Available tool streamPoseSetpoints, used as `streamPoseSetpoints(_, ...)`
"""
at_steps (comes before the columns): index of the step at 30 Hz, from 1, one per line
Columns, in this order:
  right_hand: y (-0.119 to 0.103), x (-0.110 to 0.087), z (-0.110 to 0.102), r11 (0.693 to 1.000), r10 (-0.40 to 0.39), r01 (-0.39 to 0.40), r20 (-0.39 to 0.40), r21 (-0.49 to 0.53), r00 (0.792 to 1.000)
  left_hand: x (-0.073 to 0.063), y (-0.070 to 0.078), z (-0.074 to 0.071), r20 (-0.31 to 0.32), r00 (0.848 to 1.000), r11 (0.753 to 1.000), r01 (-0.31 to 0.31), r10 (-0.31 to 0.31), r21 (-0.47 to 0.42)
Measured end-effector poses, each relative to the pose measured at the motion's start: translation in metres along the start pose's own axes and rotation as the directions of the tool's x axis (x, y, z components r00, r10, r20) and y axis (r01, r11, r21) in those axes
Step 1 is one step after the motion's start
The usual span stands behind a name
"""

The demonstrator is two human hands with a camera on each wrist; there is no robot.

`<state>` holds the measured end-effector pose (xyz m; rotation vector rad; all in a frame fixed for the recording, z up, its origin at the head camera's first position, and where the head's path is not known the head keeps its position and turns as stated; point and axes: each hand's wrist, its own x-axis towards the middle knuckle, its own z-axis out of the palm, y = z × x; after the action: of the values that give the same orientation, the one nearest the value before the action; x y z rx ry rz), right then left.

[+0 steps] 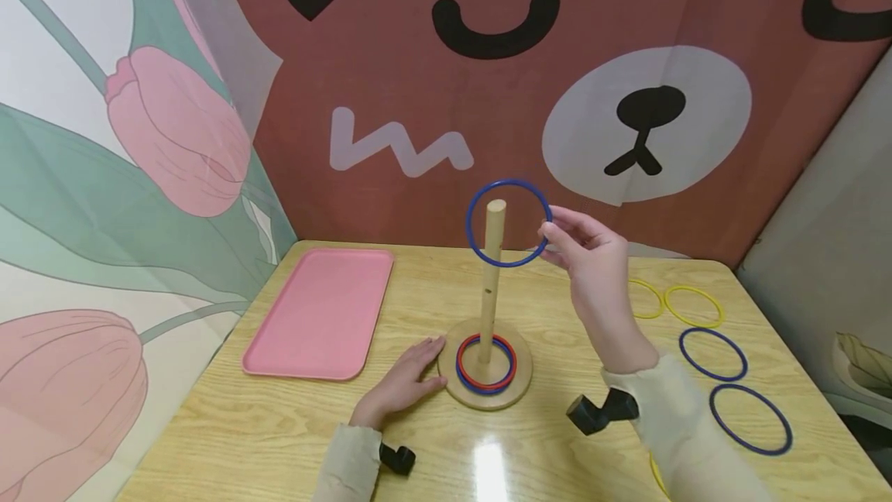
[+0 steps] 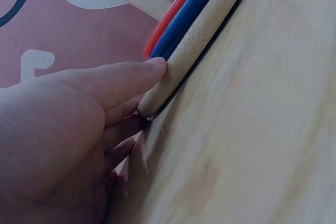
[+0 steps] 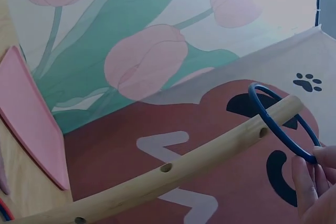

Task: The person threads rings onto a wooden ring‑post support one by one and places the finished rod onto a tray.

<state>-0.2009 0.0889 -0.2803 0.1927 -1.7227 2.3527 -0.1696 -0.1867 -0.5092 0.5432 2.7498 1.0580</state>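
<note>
While the head view shows the right hand (image 1: pixel 595 262) pinching a blue ring (image 1: pixel 470 225) to its left, at the peg's (image 1: pixel 491 285) top, the left hand (image 1: pixel 404 379) lies unclenched beside the base (image 1: pixel 521 378). From the left wrist, it touches the base's edge, near lower rings (image 2: pixel 170 14). From the right wrist, the blue ring seems to encircle the peg's tip: threading looks in hand; lowering, then release, should follow.

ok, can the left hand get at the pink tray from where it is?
Probably yes: the left hand only touches the round wooden base and holds nothing. In the head view, the pink tray lies on that hand's side, with only wood-grain tabletop between.
</note>
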Motion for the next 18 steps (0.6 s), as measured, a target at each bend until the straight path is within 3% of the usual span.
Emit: streamPoseSetpoints(18,0.049,-0.015,-0.01,0.985,0.143,-0.147,-0.042,-0.087,0.989,0.0,0.003,-0.001,-0.004,1.0,1.0,-0.013,0.013,0.007)
